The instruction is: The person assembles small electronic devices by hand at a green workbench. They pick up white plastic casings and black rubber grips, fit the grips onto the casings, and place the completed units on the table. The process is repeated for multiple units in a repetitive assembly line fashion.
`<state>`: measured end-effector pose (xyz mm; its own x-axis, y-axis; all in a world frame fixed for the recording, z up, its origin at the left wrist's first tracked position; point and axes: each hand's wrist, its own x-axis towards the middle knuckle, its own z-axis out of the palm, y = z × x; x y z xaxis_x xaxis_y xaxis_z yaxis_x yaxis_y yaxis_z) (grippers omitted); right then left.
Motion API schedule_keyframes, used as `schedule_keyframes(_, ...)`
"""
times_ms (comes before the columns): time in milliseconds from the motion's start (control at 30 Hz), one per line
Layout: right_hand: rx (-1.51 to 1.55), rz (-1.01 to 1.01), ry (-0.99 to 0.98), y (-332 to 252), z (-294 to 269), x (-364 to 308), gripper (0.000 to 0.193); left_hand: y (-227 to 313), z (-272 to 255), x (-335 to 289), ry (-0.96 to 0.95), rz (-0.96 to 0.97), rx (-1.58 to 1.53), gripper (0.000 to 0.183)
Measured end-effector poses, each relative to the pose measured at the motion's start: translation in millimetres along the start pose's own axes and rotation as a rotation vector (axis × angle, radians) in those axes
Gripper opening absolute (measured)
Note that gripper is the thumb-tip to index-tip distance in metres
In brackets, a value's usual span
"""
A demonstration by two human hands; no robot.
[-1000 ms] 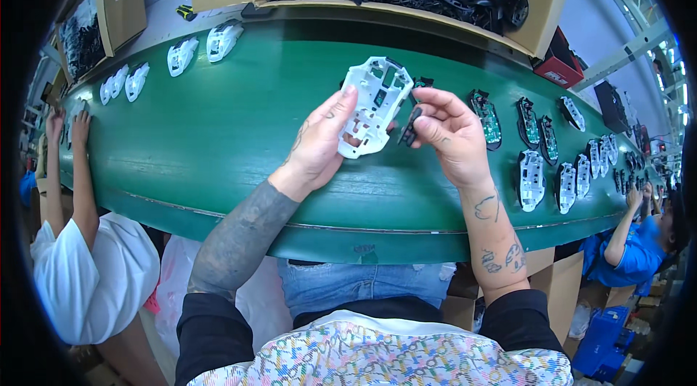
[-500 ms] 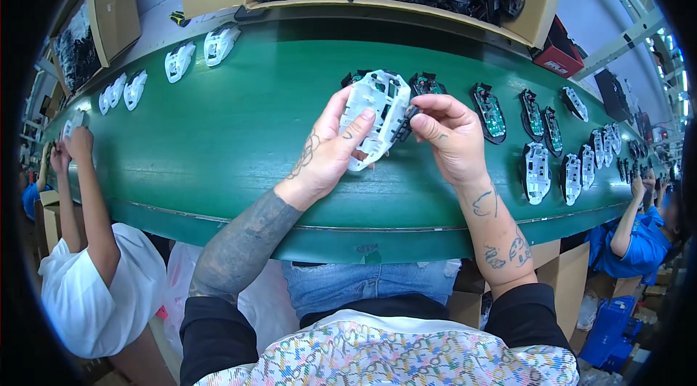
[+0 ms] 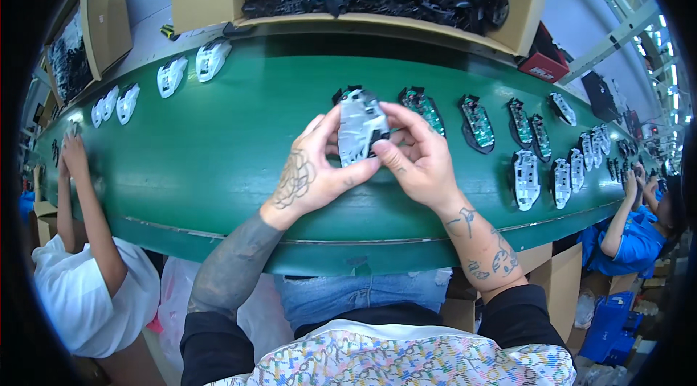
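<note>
My left hand (image 3: 308, 168) grips a white plastic mouse shell (image 3: 357, 128) by its left side, thumb across the lower end. The shell is tilted, its hollow ribbed side towards me, just above the green belt. On the shell's right edge, my right hand (image 3: 421, 157) pinches a small black plastic part (image 3: 378, 137) against it with thumb and fingers. Fingertips hide much of this part. Behind the hands lie black mouse bases with green circuit boards, one (image 3: 423, 109) right of the shell and another (image 3: 347, 92) partly covered by it.
More circuit-board bases (image 3: 476, 123) and white shells (image 3: 526, 179) lie on the green belt (image 3: 239, 139) to the right. White mouse covers (image 3: 212, 59) line its far left. A cardboard box (image 3: 523, 12) of black parts stands behind. Co-workers' hands (image 3: 74, 154) reach in from both sides.
The shell has tilted and turned in my hands. My right hand has moved left and closed in on the shell's edge with the black part. The whole view has shifted slightly.
</note>
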<state>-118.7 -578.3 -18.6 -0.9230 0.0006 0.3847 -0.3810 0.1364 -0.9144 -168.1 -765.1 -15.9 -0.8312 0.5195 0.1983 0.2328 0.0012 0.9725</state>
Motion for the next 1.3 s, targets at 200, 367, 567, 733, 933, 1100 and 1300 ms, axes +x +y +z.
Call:
schedule_keyframes(200,-0.209,-0.027,-0.094,-23,-5,14,0.041,8,-7,1,-0.068,-0.189,-0.357,0.074)
schedule_keyframes(367,-0.481,-0.148,0.040,-28,-47,87,0.026,7,-19,5,-0.020,-0.212,-0.444,0.067)
schedule_keyframes(567,-1.403,0.077,0.521,20,-201,224,0.044,-2,-13,11,-0.053,-0.157,-0.590,0.065)
schedule_keyframes(733,-1.400,0.256,0.386,33,-208,231,0.040,-6,-17,10,-0.027,-0.250,-0.791,0.044)
schedule_keyframes(933,-1.453,0.050,0.375,43,-212,235,0.028,-10,-16,10,-0.017,-0.258,-0.849,0.044)
schedule_keyframes(1100,-1.383,0.027,0.315,31,-221,237,0.027,-12,-20,13,-0.043,-0.231,-0.868,0.045)
schedule_keyframes(1300,-0.487,0.232,0.331,-10,-193,201,0.036,-15,-26,12,0.085,-0.173,-0.742,0.041)
